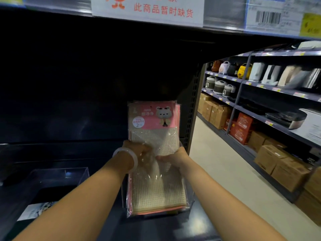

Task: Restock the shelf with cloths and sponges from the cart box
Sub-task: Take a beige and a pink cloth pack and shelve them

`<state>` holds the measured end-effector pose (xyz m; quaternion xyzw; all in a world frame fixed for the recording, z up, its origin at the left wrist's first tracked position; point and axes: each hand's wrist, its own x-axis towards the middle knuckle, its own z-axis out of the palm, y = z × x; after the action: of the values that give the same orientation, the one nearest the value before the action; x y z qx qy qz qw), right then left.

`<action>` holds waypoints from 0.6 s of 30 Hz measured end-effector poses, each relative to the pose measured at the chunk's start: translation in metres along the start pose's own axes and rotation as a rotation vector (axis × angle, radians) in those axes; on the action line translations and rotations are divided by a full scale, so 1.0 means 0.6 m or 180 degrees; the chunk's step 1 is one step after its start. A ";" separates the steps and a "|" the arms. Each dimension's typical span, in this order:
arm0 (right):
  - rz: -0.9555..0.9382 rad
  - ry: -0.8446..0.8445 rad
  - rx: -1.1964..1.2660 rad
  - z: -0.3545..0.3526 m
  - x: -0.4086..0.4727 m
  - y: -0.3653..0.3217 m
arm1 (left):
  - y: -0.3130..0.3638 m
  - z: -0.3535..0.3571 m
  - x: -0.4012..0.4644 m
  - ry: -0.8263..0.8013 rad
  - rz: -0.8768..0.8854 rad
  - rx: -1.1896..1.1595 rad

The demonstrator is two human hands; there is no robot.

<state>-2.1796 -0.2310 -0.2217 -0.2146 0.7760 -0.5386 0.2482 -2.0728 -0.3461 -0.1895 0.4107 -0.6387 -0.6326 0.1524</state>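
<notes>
In the head view we hold the cloth packs (157,171) on the dark shelf (60,153) with left hand (139,151) and right hand (173,156) curled on their plastic, so we judge placing is underway and next needs squaring them before letting go.

glossy plastic-wrapped waffle-weave cloth pack (156,153), dark matt shelf (60,153)

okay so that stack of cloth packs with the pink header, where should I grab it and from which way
Grip the cloth packs at mid-height along both long edges, one hand from each side, as the left hand and right hand are placed now. The packs are flat, floppy and wrapped in slick film, so a two-sided hold likely stops sagging.
</notes>
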 end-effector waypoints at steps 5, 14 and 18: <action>-0.0061 0.0029 0.0681 -0.004 0.007 0.007 | -0.004 0.014 0.008 0.0288 0.0071 0.0190; -0.0719 -0.0023 0.0990 -0.025 0.017 -0.001 | 0.009 0.007 0.004 0.0375 0.0767 -0.0540; -0.0512 0.0021 0.0754 -0.005 0.012 0.043 | -0.033 0.008 0.008 0.0220 0.0379 -0.0382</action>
<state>-2.1890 -0.2247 -0.2461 -0.2436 0.6882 -0.6452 0.2253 -2.0728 -0.3436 -0.2102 0.3838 -0.6173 -0.6450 0.2361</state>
